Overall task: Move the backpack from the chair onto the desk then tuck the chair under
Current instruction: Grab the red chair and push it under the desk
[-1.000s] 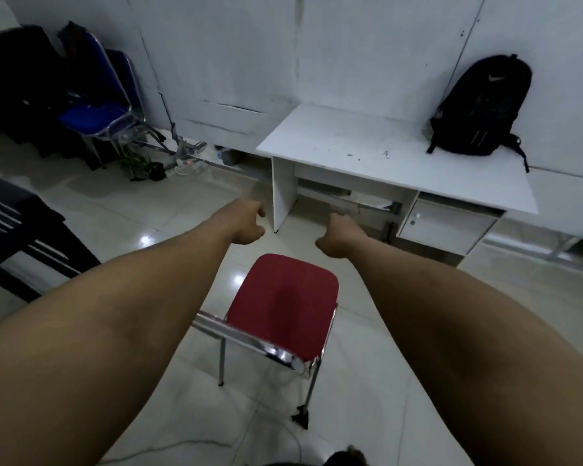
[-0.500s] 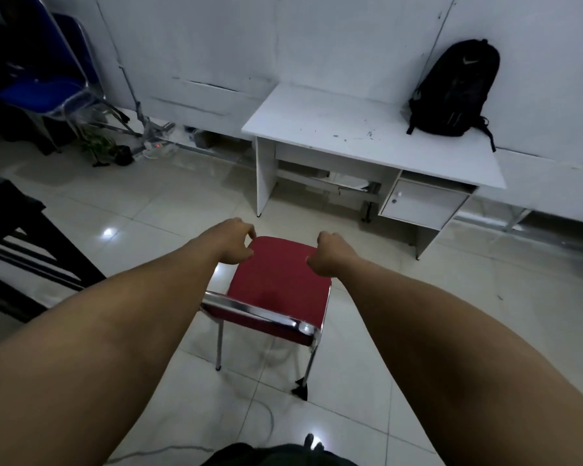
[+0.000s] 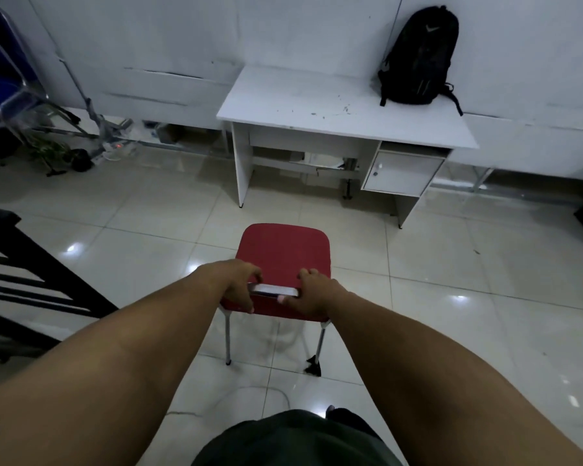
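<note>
The black backpack (image 3: pixel 419 57) stands upright on the right end of the white desk (image 3: pixel 300 99), leaning against the wall. The red chair (image 3: pixel 283 252) with metal legs stands on the tiled floor a short way in front of the desk, its seat bare. My left hand (image 3: pixel 238 285) and my right hand (image 3: pixel 313 290) both grip the chrome top rail of the chair's backrest, one at each end. The backrest's front is hidden from this angle.
The desk has an open knee space on the left and a small cabinet (image 3: pixel 401 173) on the right. A blue chair (image 3: pixel 4 79) and floor clutter stand at the far left. A dark bench (image 3: pixel 21 274) sits to my left.
My hands came back from above the seat and closed on the backrest rail. The view has pulled back, so the chair and desk sit farther away.
</note>
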